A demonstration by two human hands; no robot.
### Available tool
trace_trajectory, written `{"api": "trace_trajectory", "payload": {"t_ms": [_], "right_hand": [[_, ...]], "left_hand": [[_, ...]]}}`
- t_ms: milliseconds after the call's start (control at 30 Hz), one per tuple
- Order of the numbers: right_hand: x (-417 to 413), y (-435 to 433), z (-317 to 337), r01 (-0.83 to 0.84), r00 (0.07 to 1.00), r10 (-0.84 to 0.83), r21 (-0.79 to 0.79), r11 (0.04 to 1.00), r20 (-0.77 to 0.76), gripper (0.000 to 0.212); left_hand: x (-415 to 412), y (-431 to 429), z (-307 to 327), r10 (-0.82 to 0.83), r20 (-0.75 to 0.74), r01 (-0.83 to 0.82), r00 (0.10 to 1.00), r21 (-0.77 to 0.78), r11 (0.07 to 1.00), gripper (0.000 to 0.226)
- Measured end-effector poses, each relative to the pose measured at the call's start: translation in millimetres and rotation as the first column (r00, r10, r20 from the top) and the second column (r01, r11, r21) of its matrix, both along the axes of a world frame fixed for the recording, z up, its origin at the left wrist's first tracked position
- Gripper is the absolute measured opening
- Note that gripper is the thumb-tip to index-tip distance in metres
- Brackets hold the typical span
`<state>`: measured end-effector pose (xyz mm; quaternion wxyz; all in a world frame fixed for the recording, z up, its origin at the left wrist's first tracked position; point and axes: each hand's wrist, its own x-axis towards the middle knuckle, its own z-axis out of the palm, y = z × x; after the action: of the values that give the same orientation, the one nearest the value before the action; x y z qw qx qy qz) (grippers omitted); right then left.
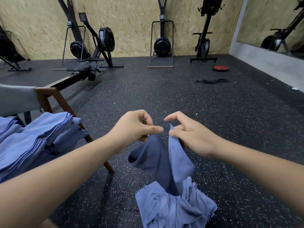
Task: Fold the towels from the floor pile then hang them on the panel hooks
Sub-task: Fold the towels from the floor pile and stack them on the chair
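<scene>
A crumpled pile of blue cloth towels (174, 208) lies on the speckled black rubber floor (181, 96). Directly above the pile hangs one lifted blue towel (164, 160), its lower end reaching down to the heap. The left hand (133, 127) pinches the towel's top edge between thumb and curled fingers (143, 116). The right hand (190, 134), just beside the left, pinches the same edge. Left of the pile, a stack of folded blue towels (37, 139) rests on a wooden-framed chair (44, 97).
</scene>
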<state>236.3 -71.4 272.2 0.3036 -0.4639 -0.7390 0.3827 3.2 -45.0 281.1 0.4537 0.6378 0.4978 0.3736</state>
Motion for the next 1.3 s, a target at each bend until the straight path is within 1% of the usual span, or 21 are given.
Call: {"api": "trace_trajectory", "payload": {"t_ms": [133,300,500,567,667,700,767,900,967,1033,1100,1200,1300], "right_hand": [[-7,-7,5,-0.001,1.0,0.001,-0.007,1.0,0.004,0.038],[-10,-12,9,-0.01,1.0,0.01,0.002,1.0,-0.007,0.042],[-7,-13,8,-0.005,1.0,0.006,0.036,0.999,-0.016,0.049],[-7,-12,9,0.005,0.999,-0.004,0.016,1.0,-0.033,0.052],[-5,-9,8,0.027,0.995,-0.031,-0.037,0.999,-0.1,0.057],[-4,-8,8,0.032,0.995,-0.035,-0.027,0.999,-0.092,0.057],[-4,-6,7,0.062,0.997,-0.061,0.025,0.998,-0.052,0.052],[-4,-5,8,0.098,0.99,-0.097,0.005,0.995,-0.102,0.017],[-4,-7,10,0.113,0.988,-0.113,-0.008,0.994,-0.104,0.006],[-2,-6,13,0.146,0.985,-0.145,0.008,0.989,-0.088,0.004],[3,-4,15,0.17,0.985,-0.168,0.056,0.984,-0.039,0.008],[11,-2,16,0.157,0.984,-0.168,0.157,0.975,0.061,0.013],[17,3,14,0.148,0.977,-0.182,0.264,0.953,0.109,0.016]], "left_hand": [[12,-8,4,-0.016,0.04,0.016,0.999,0.012,1.0,0.04],[20,-13,8,-0.054,0.043,0.054,0.998,0.009,0.999,0.027],[22,-17,9,-0.038,-0.021,0.041,0.999,0.135,0.99,0.025],[23,-17,8,-0.034,-0.04,0.041,0.999,0.177,0.983,0.025],[24,-17,8,-0.052,-0.052,0.062,0.997,0.218,0.974,0.029],[24,-18,9,-0.061,-0.057,0.073,0.997,0.23,0.97,0.032],[26,-19,9,-0.083,-0.077,0.099,0.994,0.253,0.962,0.038],[27,-20,6,-0.122,-0.153,0.163,0.981,0.292,0.942,0.044],[27,-21,5,-0.124,-0.183,0.178,0.975,0.32,0.931,0.043],[26,-20,4,-0.103,-0.201,0.17,0.974,0.355,0.919,0.042],[24,-19,4,-0.073,-0.229,0.157,0.971,0.374,0.914,0.04],[20,-17,4,-0.048,-0.321,0.172,0.946,0.37,0.913,0.038],[16,-14,6,-0.048,-0.44,0.244,0.897,0.4,0.883,0.031]]}}
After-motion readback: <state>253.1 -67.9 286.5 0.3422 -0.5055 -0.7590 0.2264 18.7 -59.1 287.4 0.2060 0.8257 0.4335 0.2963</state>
